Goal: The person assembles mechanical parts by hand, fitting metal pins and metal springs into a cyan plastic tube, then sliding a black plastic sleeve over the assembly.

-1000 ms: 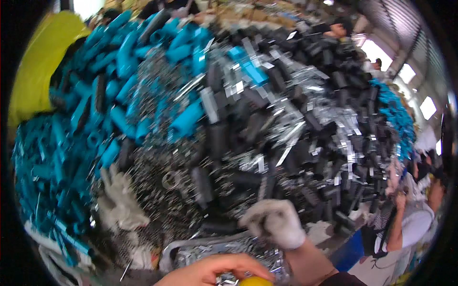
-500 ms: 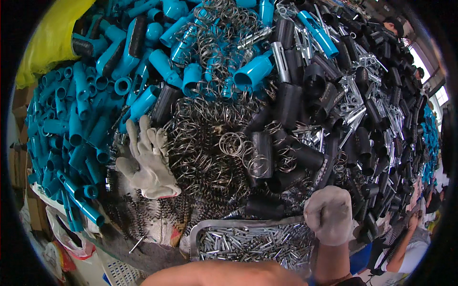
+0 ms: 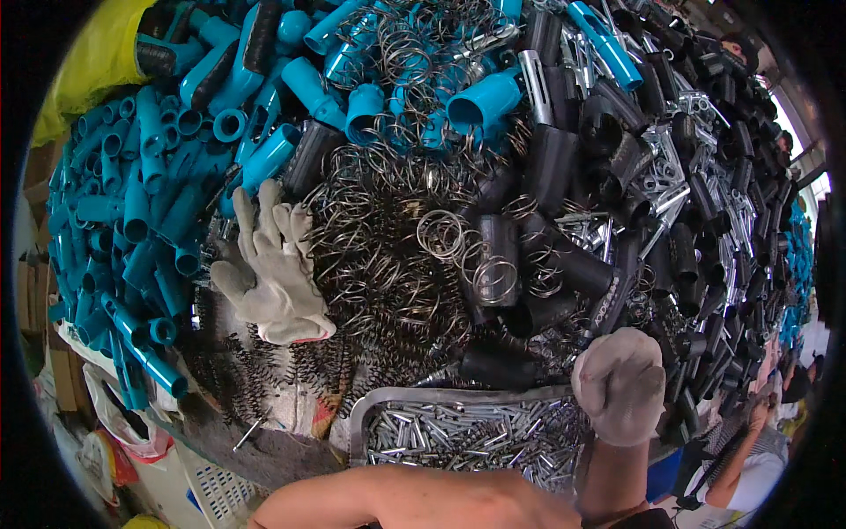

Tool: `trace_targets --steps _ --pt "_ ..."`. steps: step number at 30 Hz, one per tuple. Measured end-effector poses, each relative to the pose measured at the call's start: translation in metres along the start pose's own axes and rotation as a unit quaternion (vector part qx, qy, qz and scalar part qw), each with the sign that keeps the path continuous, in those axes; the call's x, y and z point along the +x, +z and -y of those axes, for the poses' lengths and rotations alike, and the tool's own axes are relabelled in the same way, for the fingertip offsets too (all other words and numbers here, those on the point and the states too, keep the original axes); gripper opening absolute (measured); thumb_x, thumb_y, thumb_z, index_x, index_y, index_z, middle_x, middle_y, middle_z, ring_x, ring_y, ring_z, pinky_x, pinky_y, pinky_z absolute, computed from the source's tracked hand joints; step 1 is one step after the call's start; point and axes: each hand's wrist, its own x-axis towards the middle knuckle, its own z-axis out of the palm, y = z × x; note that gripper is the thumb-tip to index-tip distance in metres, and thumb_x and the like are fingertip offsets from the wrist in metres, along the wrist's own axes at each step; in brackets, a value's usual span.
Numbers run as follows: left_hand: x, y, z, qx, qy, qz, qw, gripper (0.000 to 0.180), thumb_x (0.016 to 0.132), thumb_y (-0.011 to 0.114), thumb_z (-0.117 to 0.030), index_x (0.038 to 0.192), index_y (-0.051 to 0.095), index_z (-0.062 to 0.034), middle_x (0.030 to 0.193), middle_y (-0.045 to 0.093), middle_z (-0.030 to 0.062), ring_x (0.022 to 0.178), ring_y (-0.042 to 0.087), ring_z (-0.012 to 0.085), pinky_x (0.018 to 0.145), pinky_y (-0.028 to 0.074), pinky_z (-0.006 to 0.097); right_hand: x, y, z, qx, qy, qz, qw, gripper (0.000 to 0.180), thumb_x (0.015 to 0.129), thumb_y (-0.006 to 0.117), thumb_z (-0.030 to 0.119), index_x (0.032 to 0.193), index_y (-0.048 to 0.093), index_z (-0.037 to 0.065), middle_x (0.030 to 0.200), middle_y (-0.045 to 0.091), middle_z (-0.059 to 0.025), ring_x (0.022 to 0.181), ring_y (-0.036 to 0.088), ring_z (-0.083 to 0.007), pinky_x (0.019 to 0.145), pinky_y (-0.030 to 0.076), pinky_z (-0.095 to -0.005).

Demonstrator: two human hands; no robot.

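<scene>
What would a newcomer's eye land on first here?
Probably the teal tubes heaped at left. Next, perhaps, the loose pale glove lying between them and the tangled springs mid-picture. Below right, the gloved right hand is curled at the right end of the tray of metal pins.

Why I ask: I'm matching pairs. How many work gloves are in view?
2: one loose glove lies beside the large springs; the worn glove covers the right hand. More may be hidden.
</scene>
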Motion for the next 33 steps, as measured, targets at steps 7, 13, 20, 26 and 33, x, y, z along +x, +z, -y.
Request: trace_targets --steps 7,13,20,26,33 --pt "0.002 0.000 -0.001 0.013 0.028 -0.016 0.999 0.043 0.082 0.074 -0.029 0.107 0.068 0.0063 0.088 0.064 0.0151 0.074 0.061 0.0285 0.064 0.047 0.038 0.000 0.001 0.002 -0.009 -0.007 0.003 1.000 0.078 0.088 0.047 0.068 0.076 0.066 -0.007 0.059 0.060 -0.0123 0.038 0.048 -0.0107 0.035 0.027 -0.0211" --pt "0.004 0.000 0.000 0.023 0.057 -0.032 0.998 0.041 0.081 0.075 -0.026 0.105 0.069 0.0064 0.087 0.065 0.0152 0.072 0.062 0.0264 0.062 0.048 0.036 0.002 0.004 0.004 -0.016 -0.012 0.005 1.000 0.077 0.088 0.049 0.066 0.076 0.065 -0.008 0.059 0.060 -0.0122 0.037 0.045 -0.0108 0.035 0.027 -0.0219" --pt "0.008 0.000 -0.005 -0.001 0.038 -0.048 0.998 0.042 0.078 0.079 -0.025 0.104 0.069 0.0075 0.087 0.066 0.0162 0.071 0.062 0.0254 0.062 0.047 0.034 -0.001 -0.002 0.004 0.026 0.022 0.008 0.999 0.073 0.088 0.053 0.063 0.077 0.066 -0.009 0.059 0.060 -0.0112 0.039 0.047 -0.0112 0.036 0.028 -0.0217" --pt "0.012 -0.008 -0.011 0.010 0.026 -0.023 0.999 0.043 0.075 0.082 -0.022 0.101 0.069 0.0096 0.087 0.068 0.0171 0.070 0.062 0.0246 0.061 0.047 0.034 -0.005 0.002 0.006 -0.003 0.036 -0.014 0.999 0.074 0.089 0.051 0.062 0.081 0.067 -0.010 0.057 0.059 -0.0110 0.043 0.049 -0.0112 0.037 0.031 -0.0222" --pt "0.006 -0.015 -0.011 -0.011 0.009 -0.036 0.999 0.043 0.071 0.084 -0.020 0.099 0.070 0.0102 0.090 0.070 0.0197 0.075 0.066 0.0263 0.065 0.049 0.035 -0.003 0.003 0.011 -0.019 0.017 0.001 1.000 0.075 0.092 0.045 0.061 0.084 0.067 -0.010 0.054 0.056 -0.0095 0.042 0.045 -0.0098 0.039 0.030 -0.0220"
